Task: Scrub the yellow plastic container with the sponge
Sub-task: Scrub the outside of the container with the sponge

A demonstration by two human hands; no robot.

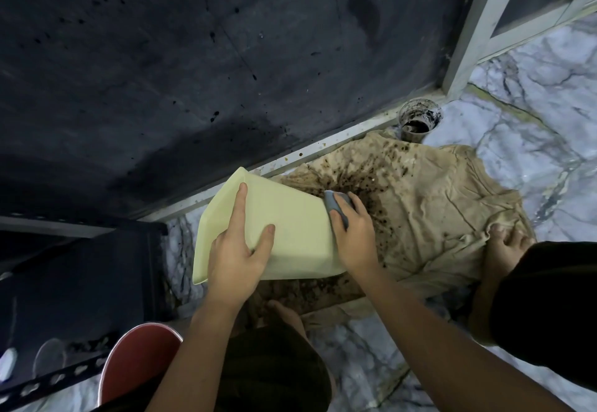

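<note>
The pale yellow plastic container (290, 218) lies tipped on its side over a stained cloth, its open rim facing left. My left hand (237, 250) rests on its upper wall, index finger stretched toward the rim and thumb spread across the side. My right hand (353, 234) grips a grey sponge (336, 206) and presses it against the container's right end, its base. Most of the sponge is hidden under my fingers.
A beige cloth (436, 201) spattered with brown dirt covers the marble floor (549, 88). A dirty clear cup (418, 119) stands by the dark wall's metal sill. A red bucket (135, 360) and a black rack (80, 266) are at lower left. My bare feet rest on the cloth.
</note>
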